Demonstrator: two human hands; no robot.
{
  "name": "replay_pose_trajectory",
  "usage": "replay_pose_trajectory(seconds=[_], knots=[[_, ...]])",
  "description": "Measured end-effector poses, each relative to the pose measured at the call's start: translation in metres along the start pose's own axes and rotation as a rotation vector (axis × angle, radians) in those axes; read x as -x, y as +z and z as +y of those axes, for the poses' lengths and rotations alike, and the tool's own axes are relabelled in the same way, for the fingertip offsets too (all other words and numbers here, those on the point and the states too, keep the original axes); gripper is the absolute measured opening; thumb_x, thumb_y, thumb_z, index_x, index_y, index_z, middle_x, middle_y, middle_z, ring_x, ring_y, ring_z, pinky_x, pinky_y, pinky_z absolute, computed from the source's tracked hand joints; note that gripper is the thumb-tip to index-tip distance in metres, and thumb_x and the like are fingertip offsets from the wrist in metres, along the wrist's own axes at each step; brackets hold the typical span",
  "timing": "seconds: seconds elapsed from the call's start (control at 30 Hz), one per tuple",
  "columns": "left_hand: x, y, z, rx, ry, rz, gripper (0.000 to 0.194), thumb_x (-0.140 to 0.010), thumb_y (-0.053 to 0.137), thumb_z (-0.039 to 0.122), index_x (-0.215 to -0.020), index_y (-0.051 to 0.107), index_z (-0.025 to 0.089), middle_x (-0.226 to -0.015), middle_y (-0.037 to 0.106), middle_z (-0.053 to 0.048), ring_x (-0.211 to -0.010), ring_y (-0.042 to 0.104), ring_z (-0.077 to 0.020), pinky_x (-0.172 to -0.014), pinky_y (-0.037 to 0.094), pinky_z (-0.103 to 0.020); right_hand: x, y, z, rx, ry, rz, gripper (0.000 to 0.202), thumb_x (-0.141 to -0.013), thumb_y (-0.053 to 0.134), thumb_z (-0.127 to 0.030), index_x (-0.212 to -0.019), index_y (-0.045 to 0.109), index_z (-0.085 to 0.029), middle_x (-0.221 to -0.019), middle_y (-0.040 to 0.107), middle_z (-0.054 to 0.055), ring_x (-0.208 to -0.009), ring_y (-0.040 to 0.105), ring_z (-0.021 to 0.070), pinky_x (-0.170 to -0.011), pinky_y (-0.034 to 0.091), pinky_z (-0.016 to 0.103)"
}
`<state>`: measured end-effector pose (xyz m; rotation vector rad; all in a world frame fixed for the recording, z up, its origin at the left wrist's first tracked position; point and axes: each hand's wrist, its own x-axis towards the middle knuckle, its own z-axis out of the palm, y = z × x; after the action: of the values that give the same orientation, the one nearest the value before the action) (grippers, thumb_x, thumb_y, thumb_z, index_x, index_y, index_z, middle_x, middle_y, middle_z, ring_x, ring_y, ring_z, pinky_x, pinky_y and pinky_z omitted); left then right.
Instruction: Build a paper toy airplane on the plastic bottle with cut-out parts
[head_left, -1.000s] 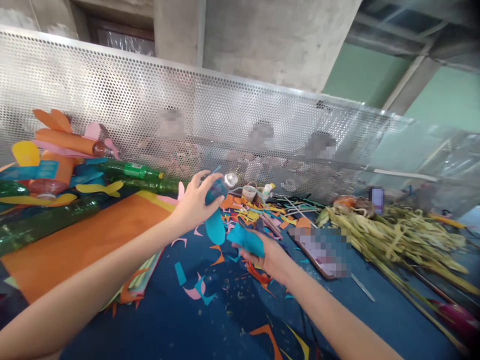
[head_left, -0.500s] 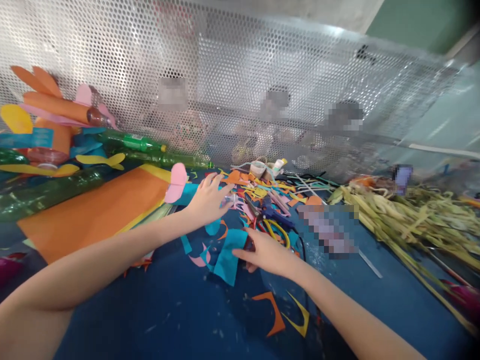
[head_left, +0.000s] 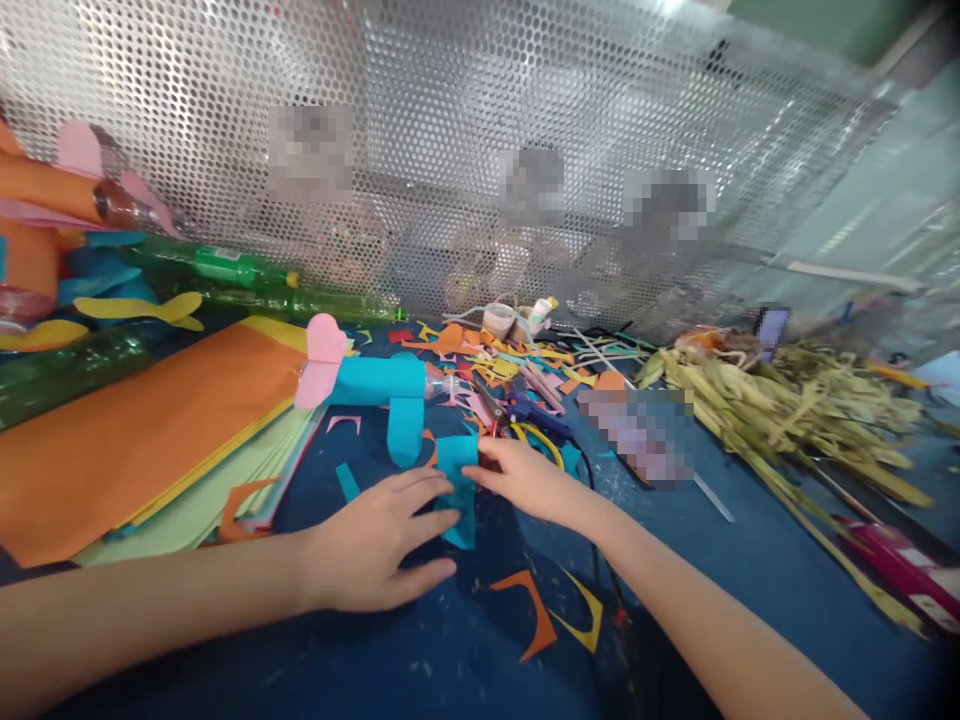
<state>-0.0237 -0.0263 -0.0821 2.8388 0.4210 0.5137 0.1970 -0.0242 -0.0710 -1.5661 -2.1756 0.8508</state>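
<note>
A small piece of blue paper (head_left: 459,490) lies in front of me, with my right hand (head_left: 517,475) closed on its right edge between thumb and fingers. My left hand (head_left: 386,545) is open, fingers apart, over the table at the paper's left side; its fingertips overlap the paper, though I cannot tell if they press on it. Beyond the hands rests a plastic bottle model wrapped in blue paper (head_left: 379,380), its clear neck pointing right. A pink paper wing piece (head_left: 326,345) is on its left end, and a rounded blue paper flap (head_left: 406,430) hangs from it.
Orange paper sheets (head_left: 172,430) are stacked at left near green bottles (head_left: 232,268). Yellow-handled scissors (head_left: 541,440) and a blue glue gun (head_left: 536,410) lie among paper scraps (head_left: 502,350). Dried husks (head_left: 787,400) fill the right. A perforated metal panel (head_left: 435,130) stands behind.
My left hand has come away from the blue-wrapped bottle, down and towards me, to the blue paper's side. My right hand stays at the paper. The view has shifted slightly right.
</note>
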Motion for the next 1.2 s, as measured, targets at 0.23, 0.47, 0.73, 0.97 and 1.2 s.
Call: replay_pose_trajectory(seconds=[0.23,0.47,0.73,0.97,1.2], knots=[[0.004,0.007,0.007,0.042,-0.112,-0.129,0.044,-0.088,0.043,0.04,-0.128,0.048,0.023,-0.133,0.042,-0.015,-0.129,0.031,-0.0344,-0.101,0.034,-0.056,-0.009,-0.034,0.012,0.145,0.091,0.354,0.022,-0.09,0.045,-0.036,-0.087,0.059,-0.02,-0.066,0.068,0.0,-0.061,0.064,0.0132,-0.061,0.044,0.021],[0.004,0.009,0.006,0.032,-0.121,-0.166,0.046,-0.089,0.042,0.039,-0.133,0.041,0.028,-0.132,0.043,-0.012,-0.13,0.026,-0.0376,-0.096,0.036,-0.062,-0.041,-0.097,0.072,0.636,0.453,0.449,0.014,-0.08,0.056,-0.023,-0.08,0.07,-0.017,-0.085,0.071,0.011,-0.085,0.065,0.0234,-0.072,0.044,0.028],[0.004,0.008,0.006,0.046,-0.105,-0.165,0.05,-0.089,0.043,0.038,-0.137,0.035,0.029,-0.13,0.044,-0.013,-0.129,0.028,-0.0359,-0.097,0.036,-0.061,-0.054,-0.092,0.097,0.669,0.559,0.309,0.015,-0.081,0.061,-0.029,-0.078,0.069,-0.016,-0.083,0.07,0.008,-0.084,0.064,0.0198,-0.07,0.047,0.027],[0.004,0.009,0.005,0.047,-0.095,-0.139,0.049,-0.089,0.042,0.038,-0.136,0.037,0.025,-0.132,0.043,-0.013,-0.13,0.027,-0.0339,-0.099,0.037,-0.057,-0.054,-0.09,0.109,0.612,0.565,0.228,0.025,-0.09,0.052,-0.03,-0.11,0.056,-0.016,-0.11,0.059,0.007,-0.091,0.06,0.0179,-0.078,0.051,0.038],[0.007,0.011,0.004,0.054,-0.076,-0.075,0.047,-0.088,0.045,0.035,-0.133,0.04,0.023,-0.131,0.045,-0.013,-0.128,0.031,-0.0329,-0.099,0.039,-0.054,-0.046,-0.093,0.106,0.512,0.505,0.379,0.025,-0.082,0.056,-0.034,-0.066,0.066,-0.016,-0.064,0.068,0.006,-0.068,0.065,0.0186,-0.061,0.043,0.023]])
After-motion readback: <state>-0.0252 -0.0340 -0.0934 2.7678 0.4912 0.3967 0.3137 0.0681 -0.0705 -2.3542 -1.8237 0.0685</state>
